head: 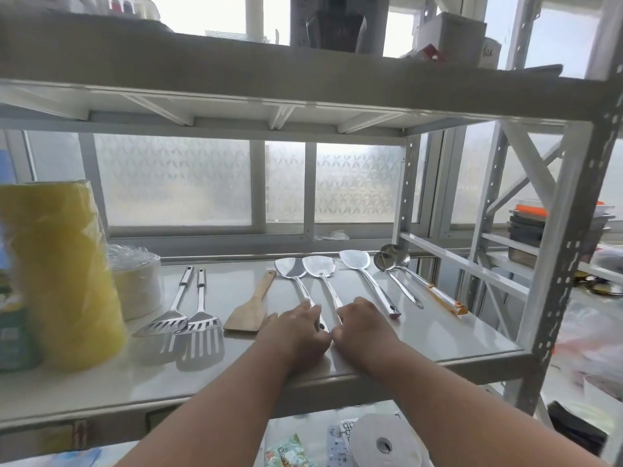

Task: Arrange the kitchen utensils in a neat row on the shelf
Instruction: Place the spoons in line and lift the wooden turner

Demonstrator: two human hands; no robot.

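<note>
Utensils lie in a row on the white shelf (438, 335). From the left: two slotted steel turners (165, 320) (201, 323), a wooden spatula (251, 310), three steel spatulas (289, 268) (319, 266) (357, 259) and two ladles, one all steel (392, 261), one with an orange-tipped handle (445, 299). My left hand (298, 326) is closed on the handle end of the first steel spatula. My right hand (362, 325) is closed on the handle end of the second. Both handle ends are hidden under my fingers.
A tall yellow wrapped roll (64, 274) and a stack of clear-wrapped plates (138, 281) stand at the shelf's left. A perforated steel post (553, 281) rises at the front right corner. Another shelf runs overhead. A white tape roll (384, 443) lies on the level below.
</note>
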